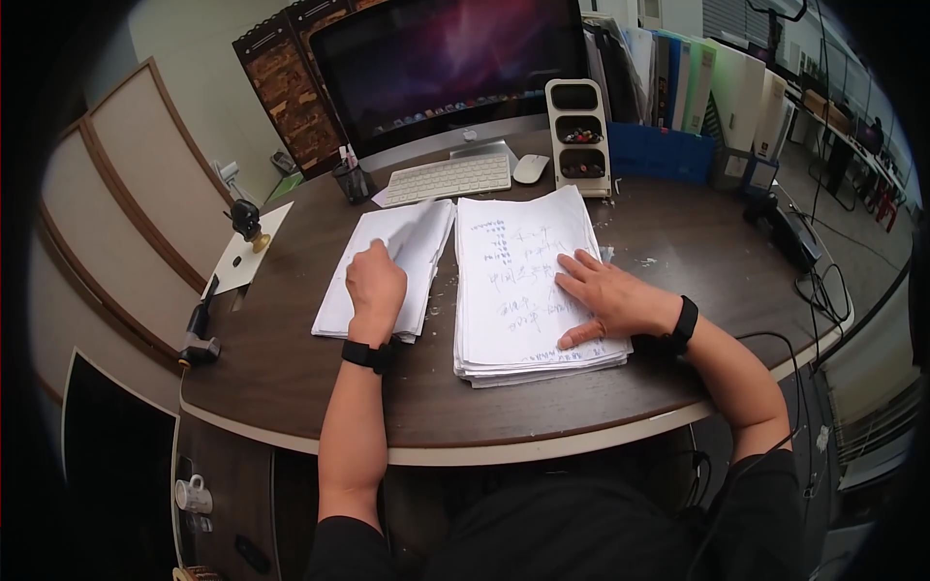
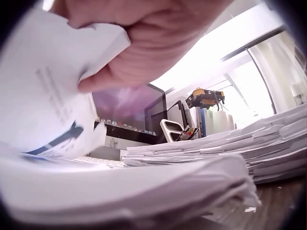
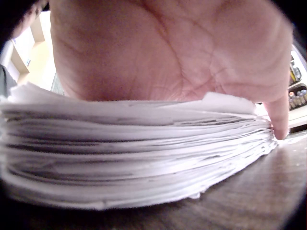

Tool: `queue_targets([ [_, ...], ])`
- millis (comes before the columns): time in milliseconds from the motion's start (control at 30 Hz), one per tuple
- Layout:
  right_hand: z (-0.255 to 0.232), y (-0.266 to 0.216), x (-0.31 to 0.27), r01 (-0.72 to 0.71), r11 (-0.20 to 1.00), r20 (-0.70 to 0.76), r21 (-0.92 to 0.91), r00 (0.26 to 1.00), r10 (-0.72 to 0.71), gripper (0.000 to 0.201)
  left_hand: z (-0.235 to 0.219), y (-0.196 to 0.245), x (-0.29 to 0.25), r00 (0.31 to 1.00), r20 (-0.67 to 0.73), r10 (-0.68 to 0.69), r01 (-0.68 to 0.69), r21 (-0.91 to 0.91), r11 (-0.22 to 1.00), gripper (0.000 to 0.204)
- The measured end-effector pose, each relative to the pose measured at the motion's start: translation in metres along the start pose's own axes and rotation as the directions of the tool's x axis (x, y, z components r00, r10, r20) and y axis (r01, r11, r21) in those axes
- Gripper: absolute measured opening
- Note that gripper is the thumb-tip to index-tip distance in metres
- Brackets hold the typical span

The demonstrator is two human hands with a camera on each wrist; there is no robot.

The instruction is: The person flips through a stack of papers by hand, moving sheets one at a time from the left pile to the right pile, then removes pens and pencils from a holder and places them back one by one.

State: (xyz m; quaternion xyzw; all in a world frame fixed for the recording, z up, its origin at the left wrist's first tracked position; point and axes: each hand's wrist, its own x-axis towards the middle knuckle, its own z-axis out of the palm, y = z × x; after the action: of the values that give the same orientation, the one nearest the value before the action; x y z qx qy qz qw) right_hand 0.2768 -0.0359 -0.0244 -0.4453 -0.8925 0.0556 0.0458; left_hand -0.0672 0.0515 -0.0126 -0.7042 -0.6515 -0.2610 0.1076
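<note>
Observed left hand (image 1: 376, 281) pinching paper sheet (image 2: 38, 81), left of centre; right hand (image 1: 608, 297) resting, fingers (image 1: 579, 272) spread, on stack (image 1: 513, 290) at centre. Judged sheet light, limp, crease-prone; grip near edge.

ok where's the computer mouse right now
In the head view, the white computer mouse sits toward the desk's far side, just right of the keyboard, left of the tall organizer and beyond the handwritten paper stack.

Office, desktop monitor (image 1: 450, 68), keyboard (image 1: 449, 180), mouse (image 1: 530, 169), row of upright folders (image 1: 683, 87), wooden desk (image 1: 407, 407)
</note>
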Motion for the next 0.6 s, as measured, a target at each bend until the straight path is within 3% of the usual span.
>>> queue_targets([
  [67,0.001,0.001,0.0,0.003,1.0,-0.008,0.003,1.0,-0.003,0.107,-0.016,0.01,0.003,0.983,-0.185,-0.018,-0.005,-0.123,0.992,0.028],
  [100,0.001,0.002,0.001,0.002,1.0,-0.011,0.003,1.0,-0.002,0.107,-0.016,0.013,0.005,0.982,-0.186,-0.015,-0.008,-0.122,0.992,0.028],
  [133,0.001,0.002,0.001,0.0,1.0,-0.011,0.004,1.0,0.0,0.107,-0.016,0.016,0.006,0.871,-0.481,0.103,-0.229,-0.212,0.95,0.034],
  [167,0.001,0.001,0.001,-0.001,1.0,-0.009,0.006,1.0,0.002,0.107,-0.017,0.019,0.005,0.661,-0.734,0.155,-0.453,-0.225,0.863,0.042],
  [200,0.0,0.0,0.001,-0.003,1.0,-0.008,0.007,1.0,0.003,0.107,-0.018,0.021,0.003,0.662,-0.733,0.156,-0.453,-0.226,0.862,0.042],
  [267,-0.003,-0.002,0.0,-0.002,1.0,0.009,-0.001,1.0,0.002,0.107,-0.03,0.032,-0.008,0.735,-0.678,0.015,-0.457,-0.479,0.75,0.056],
  [300,-0.002,-0.001,0.0,-0.001,1.0,0.01,-0.001,1.0,0.001,0.107,-0.037,0.039,-0.011,0.785,-0.619,-0.027,-0.439,-0.587,0.681,0.05],
  [333,0.0,-0.001,0.0,0.005,1.0,0.0,0.002,1.0,-0.005,0.107,-0.036,0.04,-0.013,0.784,-0.62,-0.028,-0.439,-0.587,0.68,0.05],
  [400,-0.001,0.0,0.001,0.011,1.0,-0.013,0.002,1.0,-0.011,0.107,-0.036,0.041,-0.016,0.94,-0.33,-0.085,-0.261,-0.858,0.442,0.041],
  [433,-0.003,0.0,0.001,0.009,1.0,0.002,-0.007,1.0,-0.009,0.104,-0.034,0.043,-0.016,0.94,-0.331,-0.085,-0.262,-0.858,0.441,0.041],
  [500,-0.005,-0.001,0.001,0.007,1.0,0.019,-0.015,1.0,-0.007,0.102,-0.028,0.046,-0.018,0.998,-0.029,-0.055,-0.012,-0.958,0.286,0.032],
  [533,-0.007,-0.001,-0.001,0.055,0.995,-0.043,0.089,0.998,-0.051,0.097,-0.025,0.048,-0.02,0.992,0.124,-0.023,0.126,-0.97,0.21,0.028],
  [567,-0.008,-0.001,-0.002,0.108,0.976,-0.109,0.188,0.99,-0.088,0.093,-0.023,0.05,-0.02,0.985,0.17,0.022,0.151,-0.92,0.362,0.024],
  [600,-0.007,0.0,-0.002,0.107,0.976,-0.108,0.188,0.99,-0.088,0.093,-0.019,0.054,-0.023,0.972,0.234,0.034,0.2,-0.889,0.411,0.022],
])
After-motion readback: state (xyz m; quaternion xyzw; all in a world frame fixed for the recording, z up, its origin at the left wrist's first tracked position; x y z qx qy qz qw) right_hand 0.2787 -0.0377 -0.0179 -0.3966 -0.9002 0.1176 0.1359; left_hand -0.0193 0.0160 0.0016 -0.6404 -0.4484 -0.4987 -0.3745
